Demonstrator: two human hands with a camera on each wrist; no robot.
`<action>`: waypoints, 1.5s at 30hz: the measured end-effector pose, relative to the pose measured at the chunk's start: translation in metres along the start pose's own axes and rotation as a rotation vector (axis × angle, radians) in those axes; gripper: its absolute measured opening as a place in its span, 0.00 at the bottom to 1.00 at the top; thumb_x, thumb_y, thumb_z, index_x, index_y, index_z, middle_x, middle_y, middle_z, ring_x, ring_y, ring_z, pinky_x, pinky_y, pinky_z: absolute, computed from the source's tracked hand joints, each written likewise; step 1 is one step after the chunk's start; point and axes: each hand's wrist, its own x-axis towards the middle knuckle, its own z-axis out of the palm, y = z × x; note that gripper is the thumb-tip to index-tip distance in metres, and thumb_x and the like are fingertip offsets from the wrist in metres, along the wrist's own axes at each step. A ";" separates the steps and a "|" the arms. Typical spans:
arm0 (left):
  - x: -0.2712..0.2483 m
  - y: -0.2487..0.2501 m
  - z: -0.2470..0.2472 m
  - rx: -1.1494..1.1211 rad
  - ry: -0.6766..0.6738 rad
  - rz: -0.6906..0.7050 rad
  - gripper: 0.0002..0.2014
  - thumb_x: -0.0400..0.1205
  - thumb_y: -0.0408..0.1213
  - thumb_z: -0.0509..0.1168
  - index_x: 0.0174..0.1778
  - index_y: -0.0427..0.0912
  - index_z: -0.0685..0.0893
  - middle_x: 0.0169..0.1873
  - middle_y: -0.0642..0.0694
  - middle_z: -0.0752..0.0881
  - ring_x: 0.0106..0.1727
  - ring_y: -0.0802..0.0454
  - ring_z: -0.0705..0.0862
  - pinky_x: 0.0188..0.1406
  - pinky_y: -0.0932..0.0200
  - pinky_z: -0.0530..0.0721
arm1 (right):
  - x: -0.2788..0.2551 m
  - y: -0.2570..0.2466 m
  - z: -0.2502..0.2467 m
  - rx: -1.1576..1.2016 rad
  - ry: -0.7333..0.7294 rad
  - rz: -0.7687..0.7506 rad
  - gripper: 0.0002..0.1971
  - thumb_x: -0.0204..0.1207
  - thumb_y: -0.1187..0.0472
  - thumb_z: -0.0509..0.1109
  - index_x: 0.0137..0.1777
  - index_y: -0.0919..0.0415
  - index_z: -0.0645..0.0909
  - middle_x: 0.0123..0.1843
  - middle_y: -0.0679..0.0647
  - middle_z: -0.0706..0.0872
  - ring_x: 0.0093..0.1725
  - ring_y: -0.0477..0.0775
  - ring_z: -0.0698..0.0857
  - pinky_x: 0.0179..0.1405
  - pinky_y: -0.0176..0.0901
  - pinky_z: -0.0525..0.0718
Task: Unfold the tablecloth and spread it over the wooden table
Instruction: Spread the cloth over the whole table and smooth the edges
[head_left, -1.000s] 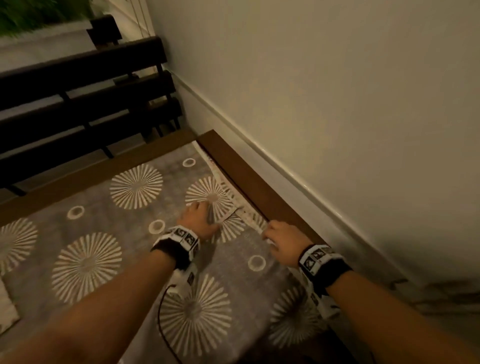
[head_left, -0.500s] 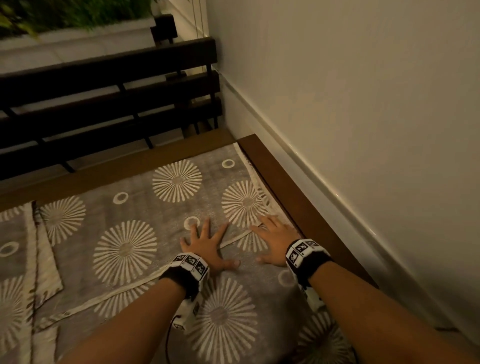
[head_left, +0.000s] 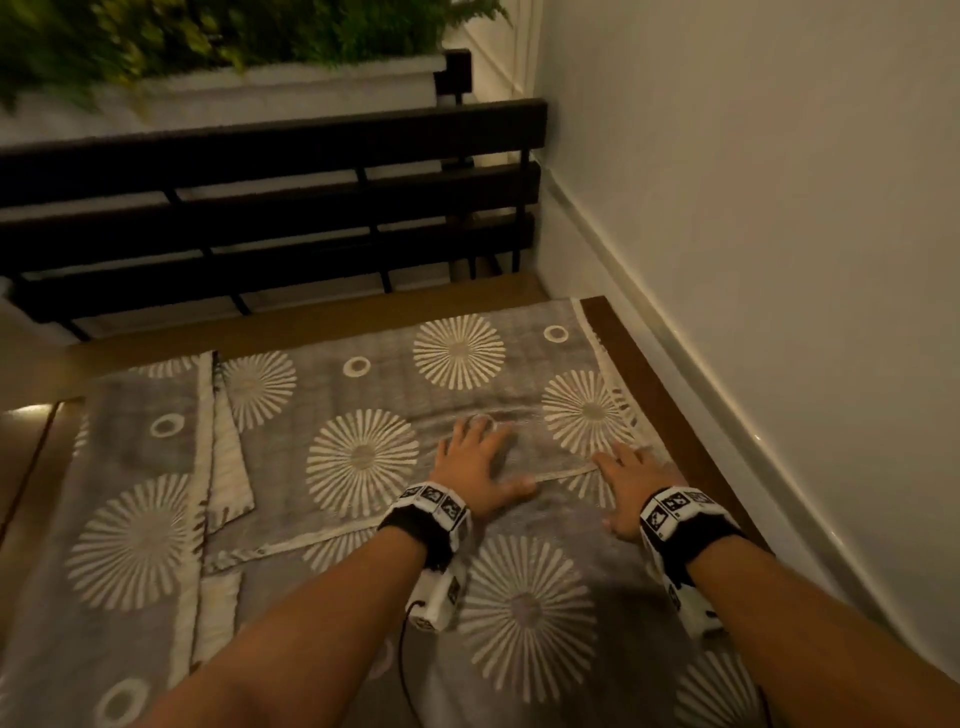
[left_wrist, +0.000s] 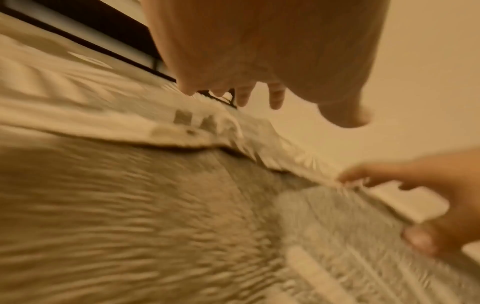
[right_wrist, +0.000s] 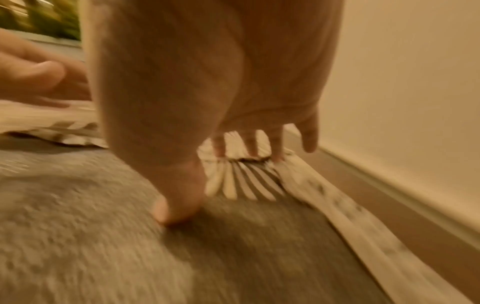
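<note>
Both hands are lying flat with fingers spread on the grey tablecloth (head_left: 363, 457) — the left hand (head_left: 475, 470) just above a pale folded hem, the right hand (head_left: 631, 483) near the cloth's right edge, gripping nothing. Partly unfolded, the cloth is covering the wooden table (head_left: 670, 395), whose bare strip is showing beside the wall (head_left: 753, 208) — a dark bench (head_left: 270, 208) is standing beyond.

A second ago the left hand (head_left: 478, 467) and right hand (head_left: 631, 480) were bunched at the cloth's (head_left: 363, 457) folded edge near the wall; now both lie flat with fingers spread, and further apart. The fold they held is laid out towards the surface's (head_left: 639, 353) far edge, and a loose flap (head_left: 223, 457) has come into view on the left.
</note>
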 end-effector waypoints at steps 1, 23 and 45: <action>-0.016 -0.016 -0.007 -0.020 0.114 -0.027 0.42 0.68 0.75 0.56 0.78 0.61 0.64 0.81 0.47 0.62 0.83 0.40 0.55 0.79 0.32 0.57 | -0.001 -0.011 -0.009 -0.091 0.016 0.015 0.42 0.73 0.43 0.70 0.83 0.50 0.55 0.85 0.59 0.56 0.81 0.68 0.60 0.78 0.66 0.62; -0.275 -0.213 -0.025 0.016 -0.121 -0.635 0.50 0.72 0.46 0.72 0.81 0.62 0.43 0.74 0.35 0.62 0.72 0.29 0.66 0.65 0.40 0.78 | 0.015 -0.463 -0.062 0.254 0.091 -0.555 0.31 0.76 0.43 0.67 0.74 0.60 0.70 0.73 0.63 0.75 0.68 0.67 0.77 0.66 0.56 0.78; -0.379 -0.363 -0.095 -0.503 -0.102 -0.460 0.33 0.71 0.21 0.60 0.43 0.76 0.78 0.65 0.59 0.76 0.62 0.47 0.83 0.53 0.38 0.86 | -0.002 -0.604 -0.121 0.609 0.015 -0.376 0.31 0.81 0.65 0.57 0.83 0.59 0.52 0.64 0.65 0.79 0.49 0.64 0.81 0.41 0.47 0.77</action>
